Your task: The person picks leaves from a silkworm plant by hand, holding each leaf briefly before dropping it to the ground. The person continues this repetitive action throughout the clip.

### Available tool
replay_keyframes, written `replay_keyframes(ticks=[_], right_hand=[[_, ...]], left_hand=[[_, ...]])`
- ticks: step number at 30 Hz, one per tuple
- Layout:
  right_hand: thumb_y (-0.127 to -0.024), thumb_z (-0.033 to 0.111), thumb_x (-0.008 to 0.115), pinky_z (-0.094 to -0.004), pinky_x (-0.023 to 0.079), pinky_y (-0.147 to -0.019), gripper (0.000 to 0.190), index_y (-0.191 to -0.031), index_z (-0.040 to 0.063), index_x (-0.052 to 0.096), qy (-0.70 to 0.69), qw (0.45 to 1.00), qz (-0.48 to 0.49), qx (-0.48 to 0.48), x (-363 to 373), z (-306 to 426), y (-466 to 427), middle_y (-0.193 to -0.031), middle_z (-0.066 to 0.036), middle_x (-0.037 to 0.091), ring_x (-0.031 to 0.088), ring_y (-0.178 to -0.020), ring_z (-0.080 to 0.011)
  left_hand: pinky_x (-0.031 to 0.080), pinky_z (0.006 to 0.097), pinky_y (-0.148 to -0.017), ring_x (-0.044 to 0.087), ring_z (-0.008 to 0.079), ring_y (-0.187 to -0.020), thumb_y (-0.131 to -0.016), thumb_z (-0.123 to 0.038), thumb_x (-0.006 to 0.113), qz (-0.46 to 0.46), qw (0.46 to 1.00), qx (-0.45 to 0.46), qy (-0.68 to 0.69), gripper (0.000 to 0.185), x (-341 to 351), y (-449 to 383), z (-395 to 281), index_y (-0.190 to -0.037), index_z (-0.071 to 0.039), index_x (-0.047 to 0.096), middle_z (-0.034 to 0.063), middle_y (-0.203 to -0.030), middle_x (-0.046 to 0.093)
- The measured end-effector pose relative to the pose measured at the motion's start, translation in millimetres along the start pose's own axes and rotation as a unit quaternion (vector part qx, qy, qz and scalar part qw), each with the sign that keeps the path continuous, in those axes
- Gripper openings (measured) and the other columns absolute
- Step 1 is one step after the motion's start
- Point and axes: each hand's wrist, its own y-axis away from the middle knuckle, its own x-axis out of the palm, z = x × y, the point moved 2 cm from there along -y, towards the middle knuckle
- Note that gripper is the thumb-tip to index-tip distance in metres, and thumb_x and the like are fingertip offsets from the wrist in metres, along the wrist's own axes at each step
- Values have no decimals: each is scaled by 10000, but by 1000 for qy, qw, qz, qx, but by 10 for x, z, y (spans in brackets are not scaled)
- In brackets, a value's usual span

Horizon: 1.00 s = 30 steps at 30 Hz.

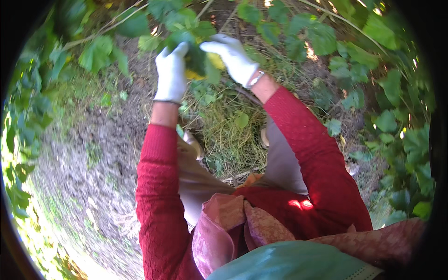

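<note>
Broad green leaves [195,61] hang from a leafy branch between my two hands, with some yellow leaf surface [195,75] showing beneath them. My left hand [171,71], in a white glove, has its thumb and fingers bent around the edge of this foliage. From the other side my right hand [229,57], gloved in white too, reaches in with its fingers against the leaves. Blur and foliage hide its fingertips, so its grip is unclear. A bracelet [255,79] circles my right wrist, and a dark band rings the left.
Thin woody stems [105,31] with leaves cross overhead. Dense foliage [392,122] stands along the right and left rims. Dry grass [234,140] lies between my shoes [193,145], with bare soil [94,168] to the left. A pink scarf [218,231] hangs at my chest.
</note>
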Motion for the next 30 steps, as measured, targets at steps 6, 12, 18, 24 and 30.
replay_keyframes(ticks=[6,12,18,24,30], right_hand=[[-885,121,748,-283,504,-835,210,-1061,7,732,-119,992,-37,22,-291,-117,-142,-989,-14,714,650,-902,-115],[-882,90,757,-271,520,-796,193,-1060,25,724,-142,986,-91,-14,-270,-28,-141,-975,-12,715,658,-865,-104],[-855,87,766,-274,487,-667,165,-1003,22,730,-150,979,-130,-48,-318,3,-110,-833,-7,677,608,-733,-91],[-850,129,763,-285,435,-580,158,-952,16,721,-65,985,-146,-67,-318,-24,-80,-746,9,629,542,-646,-64],[-918,325,751,-258,437,-592,300,-967,31,714,-47,996,-75,-30,-123,1,12,-765,19,615,554,-681,-68]], left_hand=[[531,371,-986,663,207,-1106,-1049,-275,614,138,983,-67,102,376,211,106,-51,-1285,17,628,116,-1261,676],[551,365,-943,680,195,-1038,-981,-65,663,118,991,-48,30,275,280,132,88,-1245,9,643,92,-1171,701],[597,317,-750,709,182,-830,-898,63,677,42,998,25,38,254,321,52,12,-1147,14,691,85,-1023,733],[574,304,-720,690,150,-775,-887,38,694,30,996,74,-28,189,246,18,-23,-1073,15,717,74,-958,744],[561,372,-709,689,248,-798,-862,-2,675,-91,841,360,-393,300,222,47,-139,-1162,-13,668,119,-1118,699]])
